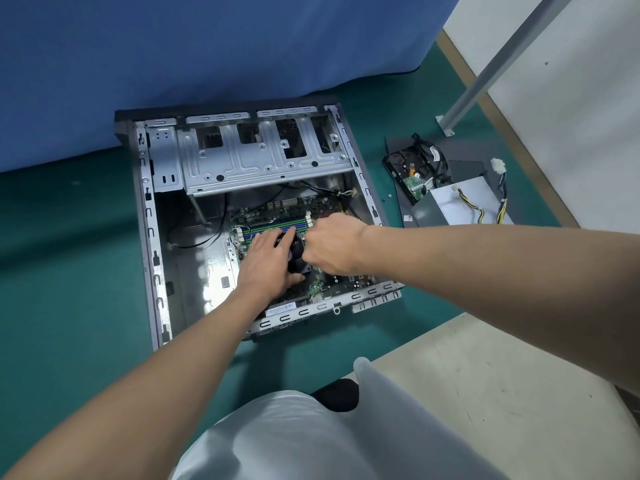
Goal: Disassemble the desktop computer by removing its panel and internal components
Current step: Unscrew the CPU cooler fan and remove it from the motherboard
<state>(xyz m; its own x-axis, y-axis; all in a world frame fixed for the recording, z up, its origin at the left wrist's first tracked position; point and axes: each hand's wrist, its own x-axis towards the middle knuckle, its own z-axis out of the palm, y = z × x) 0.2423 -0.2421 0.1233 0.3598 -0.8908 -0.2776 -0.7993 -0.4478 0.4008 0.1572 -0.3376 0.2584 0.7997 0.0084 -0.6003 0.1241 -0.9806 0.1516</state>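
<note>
Both forearms bare, reaching forward. Left hand [268, 261] palm down, fingers and thumb wrapped round fan [297, 256]. Right hand [332, 245] just right of it, fingers curled under, tips hidden.

The silver-grey case [152, 258] holds a green motherboard [294, 204] and black fan [296, 252]. At upper left, blue curtain [173, 64] meets teal floor [69, 271].

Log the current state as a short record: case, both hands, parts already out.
case: open, lying on its side on the green floor
motherboard: inside the case
cooler fan: on the motherboard, between both hands
left hand: grips the cooler fan
right hand: curled at the cooler fan's right edge; grasp hidden
removed: hard drive and power supply, on the side panel right of the case
</note>
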